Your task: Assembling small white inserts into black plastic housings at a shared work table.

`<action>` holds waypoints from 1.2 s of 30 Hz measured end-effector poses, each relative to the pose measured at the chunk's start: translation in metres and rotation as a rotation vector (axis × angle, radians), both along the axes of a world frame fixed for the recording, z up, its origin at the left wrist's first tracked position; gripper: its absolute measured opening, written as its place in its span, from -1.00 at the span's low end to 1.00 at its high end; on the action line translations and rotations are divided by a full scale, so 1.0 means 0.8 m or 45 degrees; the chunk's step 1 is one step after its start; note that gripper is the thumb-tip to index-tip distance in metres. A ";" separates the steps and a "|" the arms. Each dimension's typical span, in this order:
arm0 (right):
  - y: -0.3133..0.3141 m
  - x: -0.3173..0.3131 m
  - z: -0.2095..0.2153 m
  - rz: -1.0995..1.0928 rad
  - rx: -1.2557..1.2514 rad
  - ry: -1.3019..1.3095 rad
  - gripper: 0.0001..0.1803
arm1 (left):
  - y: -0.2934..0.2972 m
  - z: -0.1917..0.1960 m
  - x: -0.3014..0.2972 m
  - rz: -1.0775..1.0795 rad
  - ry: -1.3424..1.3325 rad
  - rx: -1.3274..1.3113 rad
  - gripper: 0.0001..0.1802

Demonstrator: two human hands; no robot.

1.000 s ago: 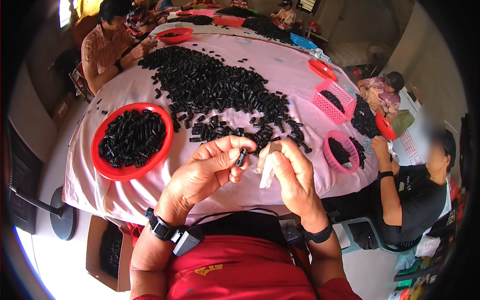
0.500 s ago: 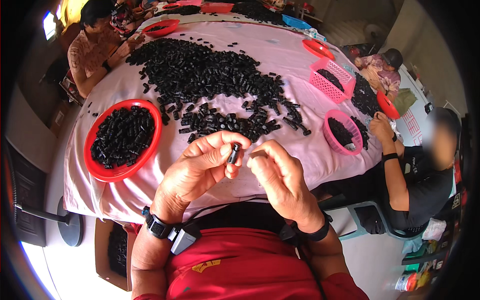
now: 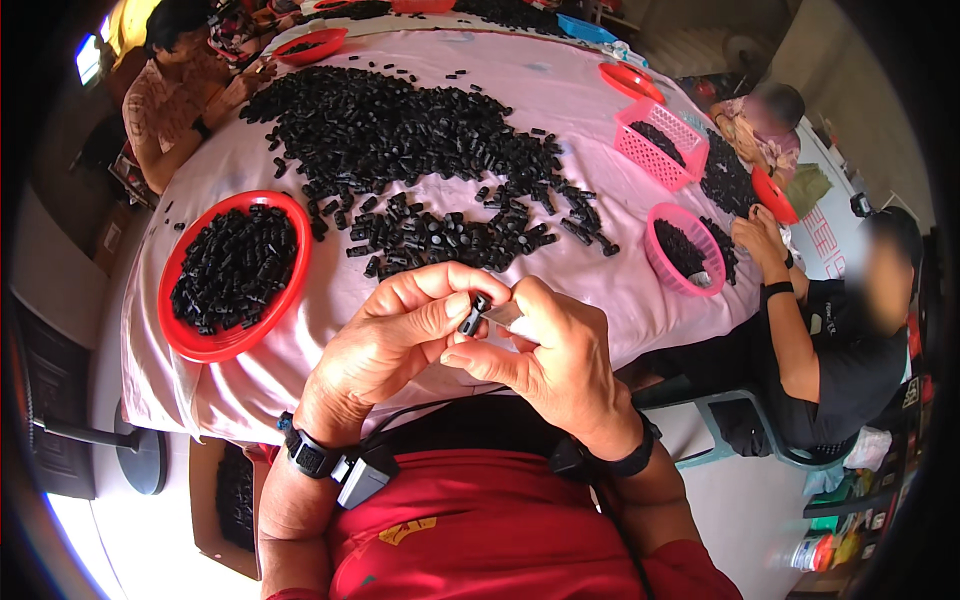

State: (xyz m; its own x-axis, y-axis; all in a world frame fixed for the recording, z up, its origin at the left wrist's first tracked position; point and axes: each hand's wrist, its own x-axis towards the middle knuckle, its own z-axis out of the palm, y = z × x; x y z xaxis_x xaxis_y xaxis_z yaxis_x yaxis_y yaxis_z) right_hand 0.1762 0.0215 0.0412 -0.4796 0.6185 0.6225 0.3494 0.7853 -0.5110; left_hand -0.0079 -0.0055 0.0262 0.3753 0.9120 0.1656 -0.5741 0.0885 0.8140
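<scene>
My left hand [image 3: 385, 325] is closed, pinching a small black cylindrical plastic part [image 3: 473, 316] between thumb and fingertips. Close against it on the right is my right hand [image 3: 570, 365], its forefinger bent at the part and its thumb stretched out just below. Something pale and thin [image 3: 516, 324] shows between the right thumb and forefinger; its kind cannot be made out. Beyond both hands, a large heap of similar black parts [image 3: 400, 135] spreads over the pink tablecloth [image 3: 390, 205].
A red basin [image 3: 170, 325] full of black parts stands to the left. Pink baskets [image 3: 690, 150] and a round pink basket [image 3: 718, 270] with black pieces are at right. Co-workers sit left and right. A cardboard box [image 3: 205, 500] is on the floor at lower left.
My right hand has come left against the left one, its thumb now stretched out from the forefinger. The black part stays in my left hand, slightly tilted. The view has shifted a little.
</scene>
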 end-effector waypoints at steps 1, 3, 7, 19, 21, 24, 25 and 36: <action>0.000 0.000 0.001 -0.024 -0.005 -0.026 -0.52 | 0.001 -0.003 -0.001 -0.005 0.020 0.017 -0.65; 0.000 0.000 -0.002 -0.036 0.002 -0.017 -0.51 | 0.002 -0.007 -0.002 -0.004 0.033 0.019 -0.65; 0.000 -0.001 -0.003 -0.084 0.030 -0.042 -0.50 | 0.000 -0.001 0.001 -0.019 0.009 -0.017 -0.65; 0.003 -0.005 -0.010 -0.039 0.082 0.038 -0.54 | 0.004 -0.005 0.004 -0.020 -0.035 0.001 -0.66; 0.002 0.000 -0.006 -0.053 0.060 -0.015 -0.58 | 0.002 -0.003 0.002 -0.010 -0.049 -0.030 -0.66; 0.002 0.002 -0.003 -0.049 0.027 -0.013 -0.65 | 0.003 -0.003 0.004 0.025 -0.082 -0.052 -0.69; 0.001 0.001 -0.003 -0.033 0.011 0.042 -0.69 | 0.004 -0.005 0.005 0.049 -0.102 -0.047 -0.70; 0.012 0.003 -0.004 0.072 -0.057 0.192 -0.79 | 0.006 -0.001 -0.004 0.164 -0.004 -0.073 -0.78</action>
State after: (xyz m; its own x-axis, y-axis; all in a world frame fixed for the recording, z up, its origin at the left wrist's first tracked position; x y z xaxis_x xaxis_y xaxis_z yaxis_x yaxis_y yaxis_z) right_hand 0.1783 0.0311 0.0377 -0.4179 0.6216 0.6625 0.2221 0.7771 -0.5889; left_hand -0.0110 -0.0011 0.0250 0.2542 0.9606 0.1125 -0.5859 0.0603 0.8081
